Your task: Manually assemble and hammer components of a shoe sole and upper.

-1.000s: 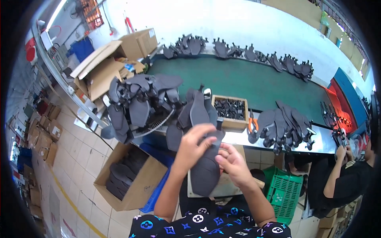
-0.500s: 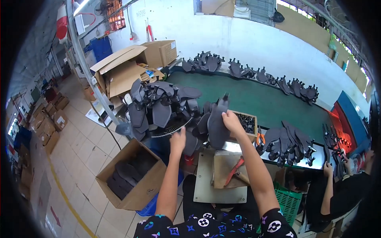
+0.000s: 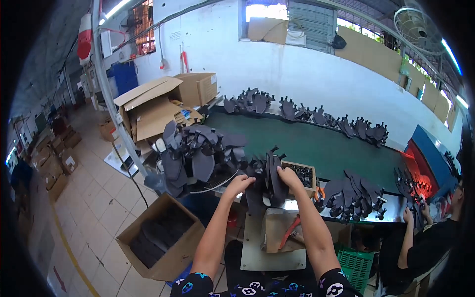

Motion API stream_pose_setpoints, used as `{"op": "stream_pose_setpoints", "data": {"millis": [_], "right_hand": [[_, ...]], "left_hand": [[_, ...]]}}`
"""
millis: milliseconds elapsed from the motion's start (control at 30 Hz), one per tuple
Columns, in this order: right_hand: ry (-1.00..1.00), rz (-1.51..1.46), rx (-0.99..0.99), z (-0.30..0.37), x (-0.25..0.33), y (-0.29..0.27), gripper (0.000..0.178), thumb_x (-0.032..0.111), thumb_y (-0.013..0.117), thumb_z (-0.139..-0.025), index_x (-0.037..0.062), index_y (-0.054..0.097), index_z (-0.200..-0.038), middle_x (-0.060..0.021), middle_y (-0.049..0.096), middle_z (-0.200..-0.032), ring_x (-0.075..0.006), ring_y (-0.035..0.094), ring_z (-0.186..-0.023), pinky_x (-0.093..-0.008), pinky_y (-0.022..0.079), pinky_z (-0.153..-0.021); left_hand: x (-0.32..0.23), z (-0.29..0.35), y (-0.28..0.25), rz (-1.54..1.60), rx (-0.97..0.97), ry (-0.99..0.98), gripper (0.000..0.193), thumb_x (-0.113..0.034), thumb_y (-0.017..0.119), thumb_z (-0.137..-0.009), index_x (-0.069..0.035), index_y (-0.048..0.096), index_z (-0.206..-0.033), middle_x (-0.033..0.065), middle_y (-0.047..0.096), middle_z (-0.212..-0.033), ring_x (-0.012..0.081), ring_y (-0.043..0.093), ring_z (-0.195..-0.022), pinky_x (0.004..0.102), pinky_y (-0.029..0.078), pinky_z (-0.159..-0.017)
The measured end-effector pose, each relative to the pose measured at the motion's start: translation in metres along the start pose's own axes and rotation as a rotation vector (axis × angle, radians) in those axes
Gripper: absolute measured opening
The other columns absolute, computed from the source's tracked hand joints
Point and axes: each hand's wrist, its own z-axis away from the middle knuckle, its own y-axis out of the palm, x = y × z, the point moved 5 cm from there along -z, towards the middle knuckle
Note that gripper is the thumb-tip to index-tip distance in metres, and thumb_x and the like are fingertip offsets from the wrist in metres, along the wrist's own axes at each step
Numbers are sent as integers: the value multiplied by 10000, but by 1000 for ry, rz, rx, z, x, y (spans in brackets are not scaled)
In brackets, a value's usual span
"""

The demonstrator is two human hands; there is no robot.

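Both hands lowered, right hand [image 3: 288,176] gripping dark sole [image 3: 275,179], left hand [image 3: 239,184] closed on pile [image 3: 255,171].

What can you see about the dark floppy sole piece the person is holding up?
The dark sole piece is flat, grey-black and rubbery looking, with small prongs at its top. It stands upright at the edge of the green belt, among a pile of similar pieces. The right hand holds its upper part; the left hand is just beside it.

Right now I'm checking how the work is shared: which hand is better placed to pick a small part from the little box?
Probably the right hand: it grips the dark sole pieces just beside the little box. The left hand sits farther off, by the bigger pile.
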Motion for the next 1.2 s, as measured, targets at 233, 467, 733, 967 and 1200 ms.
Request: {"op": "stream_pose_setpoints", "data": {"millis": [233,467,733,967,1200], "right_hand": [[-28,-309,277,18,11,20,521,440,653,-925,-79,686,-904,-94,654,-792,-178,587,-745,-358,476,-703],[85,-505,222,9,-6,22,433,407,700,-878,-14,607,-838,-110,599,-730,-186,551,-662,-391,463,-593],[-140,-532,178,16,-17,17,386,386,678,-939,37,537,-852,-23,485,-749,-117,435,-717,-310,398,-614],[-312,-709,125,39,-2,0,343,349,622,-985,63,456,-892,1,420,-816,-109,397,-793,-272,394,-726],[-308,-1040,136,39,95,-66,342,371,618,-988,65,475,-934,23,432,-834,-85,399,-788,-257,385,-710]], "left_hand": [[59,-47,1,435,-133,-195,822,-686,521,-881,-42,548,-1392,194,594,-1334,310,548,-1225,414,402,-1031],[0,-29,21,752,178,-308,712,-646,642,-862,-96,611,-1313,116,647,-1284,313,610,-1155,492,489,-995],[-12,-27,32,753,199,-356,407,-428,588,-952,-65,702,-1096,96,743,-1009,262,719,-855,421,593,-819],[-65,10,39,727,240,-280,346,-293,549,-935,-8,692,-1071,114,742,-933,228,719,-795,378,597,-734],[-171,41,-15,553,213,148,355,-301,630,-949,-25,638,-1172,100,728,-1018,199,713,-846,346,591,-778]]}}
